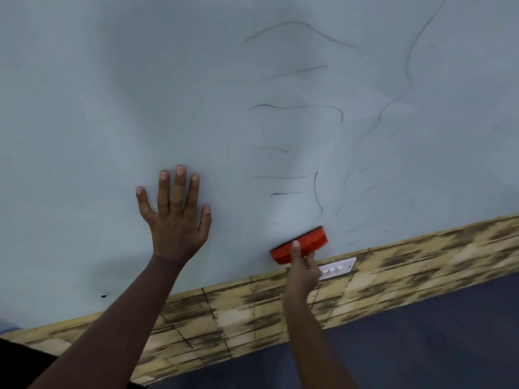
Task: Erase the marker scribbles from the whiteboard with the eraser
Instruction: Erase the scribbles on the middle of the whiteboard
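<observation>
Whiteboard [112, 94], a broad pale grey-blue panel, fills most of the view, its lower edge running diagonally from lower left up to the right. Thin dark marker scribbles [297, 108] are scattered over its right half: short wavy horizontal strokes stacked in a column and longer curling lines further right. No writing or brand can be read anywhere. Below the board runs a strip of yellowish patterned wall [230, 327] with dark smudges, and below that a dark blue surface [421, 341]. The left hand [177, 220] lies flat against the bare part of the board, fingers [179, 181] straight and spread, grasping nothing. The right hand [303, 269] grips the orange rectangular eraser [300, 245], thumb on top and fingers curled under it, pressing it against the board just above the lower edge, beneath the column of scribbles. A small white switch plate [337, 267] sits on the patterned wall, touching the right hand in the view. A small dark screw [103, 295] marks the board's lower left.
</observation>
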### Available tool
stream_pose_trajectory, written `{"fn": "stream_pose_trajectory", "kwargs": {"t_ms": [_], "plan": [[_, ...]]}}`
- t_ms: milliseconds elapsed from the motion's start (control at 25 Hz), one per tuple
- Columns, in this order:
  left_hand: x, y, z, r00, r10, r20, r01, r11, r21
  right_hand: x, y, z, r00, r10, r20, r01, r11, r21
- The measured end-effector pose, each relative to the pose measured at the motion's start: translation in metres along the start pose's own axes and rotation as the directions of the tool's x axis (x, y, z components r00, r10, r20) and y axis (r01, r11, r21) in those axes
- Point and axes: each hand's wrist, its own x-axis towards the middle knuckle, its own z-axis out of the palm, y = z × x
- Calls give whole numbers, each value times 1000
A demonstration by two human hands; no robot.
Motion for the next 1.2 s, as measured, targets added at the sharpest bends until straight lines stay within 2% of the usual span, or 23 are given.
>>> {"fn": "stream_pose_trajectory", "kwargs": {"t_ms": [80, 160, 280, 360, 440, 480, 560, 640, 720, 800, 880, 920, 1000, 1080, 1120, 1160, 1200], "plan": [[-1, 1, 2, 1000, -9, -2, 9, 1000, -4, -39, -1, 19, 973, -227, 43, 231, 961, -150], [-3, 1, 3, 1000, -13, -1, 13, 1000, 5, -69, 7, 30, 916, -381, 129, 402, 861, -313], [-4, -2, 4, 1000, 7, -11, -7, 1000, 2, -75, 11, 32, 896, -413, 161, 443, 818, -366], [-5, -4, 6, 999, 28, -28, -28, 1000, 3, -49, -3, 26, 929, -365, 67, 369, 888, -275], [-6, -4, 8, 998, 39, -47, -39, 999, -2, -5, -29, 13, 979, -181, -91, 171, 979, -109], [-6, -4, 10, 997, 41, -58, -41, 999, 3, 17, -41, 3, 992, -56, -117, 56, 998, -4], [-7, -3, 12, 996, 40, -77, -39, 999, 17, 48, -60, -19, 981, 173, -91, -156, 973, 171], [-9, -2, 13, 995, 45, -93, -44, 999, 16, 51, -67, -25, 967, 247, -63, -229, 950, 213], [-11, -3, 15, 993, 54, -101, -53, 998, 17, 28, -66, -10, 993, 71, -89, -63, 994, 94], [-11, -3, 16, 992, 61, -112, -58, 998, 25, -12, -59, 14, 956, -268, -121, 265, 963, -45], [-13, -3, 17, 991, 58, -118, -56, 998, 21, -52, -43, 34, 800, -600, -10, 582, 780, -230], [-13, -3, 17, 991, 59, -118, -57, 998, 20, -67, -33, 40, 712, -696, 94, 681, 651, -334], [-13, -3, 16, 992, 65, -105, -62, 997, 34, -78, -17, 43, 583, -764, 277, 784, 440, -437], [-12, -3, 14, 994, 58, -93, -54, 997, 47, -78, -17, 38, 491, -791, 364, 837, 313, -449], [-11, -2, 13, 994, 52, -94, -48, 998, 42, -76, -23, 35, 464, -801, 379, 850, 284, -443], [-10, -1, 12, 994, 46, -96, -43, 999, 33, -73, -35, 33, 489, -800, 348, 843, 331, -423], [-10, 0, 11, 995, 39, -94, -37, 999, 24, -67, -50, 30, 573, -774, 270, 801, 459, -383]]}}
